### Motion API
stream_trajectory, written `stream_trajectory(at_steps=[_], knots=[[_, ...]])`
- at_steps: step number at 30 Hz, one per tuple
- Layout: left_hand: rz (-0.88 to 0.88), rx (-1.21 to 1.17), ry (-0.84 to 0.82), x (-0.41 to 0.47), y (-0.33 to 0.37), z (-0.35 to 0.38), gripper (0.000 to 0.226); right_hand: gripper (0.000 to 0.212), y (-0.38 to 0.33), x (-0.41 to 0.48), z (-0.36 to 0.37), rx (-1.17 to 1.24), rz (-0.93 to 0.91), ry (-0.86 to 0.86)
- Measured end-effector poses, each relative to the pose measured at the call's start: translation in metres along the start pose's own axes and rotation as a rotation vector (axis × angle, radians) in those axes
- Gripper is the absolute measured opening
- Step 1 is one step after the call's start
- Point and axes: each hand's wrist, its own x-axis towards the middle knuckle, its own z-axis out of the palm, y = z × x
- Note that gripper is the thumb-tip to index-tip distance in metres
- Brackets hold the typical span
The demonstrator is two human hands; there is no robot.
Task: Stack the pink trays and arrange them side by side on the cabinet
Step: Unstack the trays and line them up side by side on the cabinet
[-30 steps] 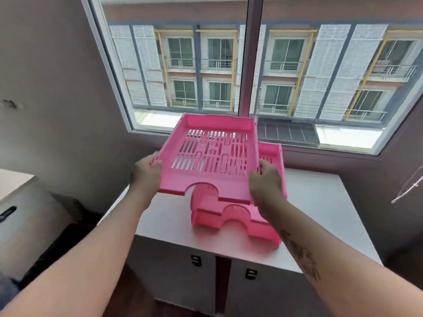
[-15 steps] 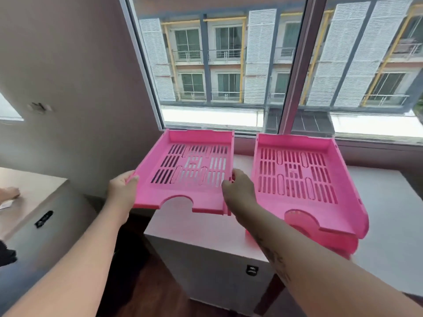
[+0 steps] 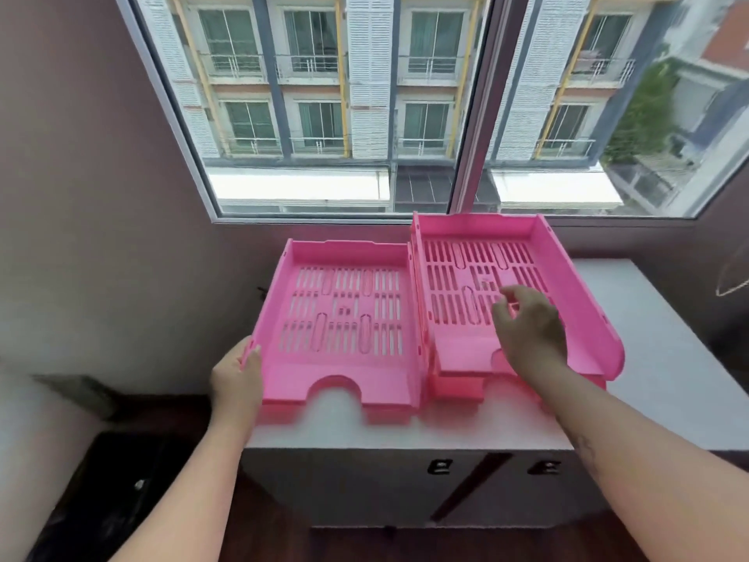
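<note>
Pink trays (image 3: 344,314) side by side on cabinet (image 3: 668,358)

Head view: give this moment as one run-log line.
left hand: grips left tray edge | right hand: open, over right stack | trays side by side on cabinet

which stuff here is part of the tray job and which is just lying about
Part of the job:
- left tray, held at its left edge by the left hand
- right tray stack, with the right hand open above it
- cabinet they rest on

Just there:
- window
- cabinet door handles
- cord at far right
</note>
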Motion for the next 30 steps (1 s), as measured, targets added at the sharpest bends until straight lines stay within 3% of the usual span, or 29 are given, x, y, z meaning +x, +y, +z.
stream_trajectory(at_steps=[4,8,10,13,18,22,25,29,30], knots=[[-0.012,0.049,-0.04,-0.002,-0.006,0.01,0.039,0.028,0.018,0.005,-0.006,0.012,0.07,0.002],[0.023,0.147,-0.047,-0.003,0.007,0.016,0.04,0.029,0.02,0.008,-0.007,-0.021,0.024,-0.056],[0.121,0.202,0.01,-0.004,0.028,0.021,0.052,0.03,0.02,0.013,-0.011,-0.036,0.015,-0.065],[0.387,0.279,0.064,-0.006,0.069,0.042,0.051,0.032,0.022,0.027,-0.024,-0.025,0.04,-0.04],[0.527,0.358,-0.158,-0.027,0.135,0.102,0.05,0.031,0.036,0.055,-0.052,-0.043,0.05,0.02],[0.5,0.401,-0.287,-0.055,0.14,0.148,0.054,0.036,0.066,0.065,-0.064,-0.088,0.119,0.002],[0.385,0.41,-0.327,-0.074,0.129,0.171,0.055,0.035,0.091,0.059,-0.065,-0.079,0.164,-0.04],[0.287,0.476,-0.31,-0.09,0.121,0.193,0.022,0.033,0.115,0.055,-0.057,-0.011,0.288,-0.086],[0.272,0.48,-0.287,-0.093,0.122,0.197,0.03,0.03,0.118,0.056,-0.055,0.004,0.317,-0.097]])
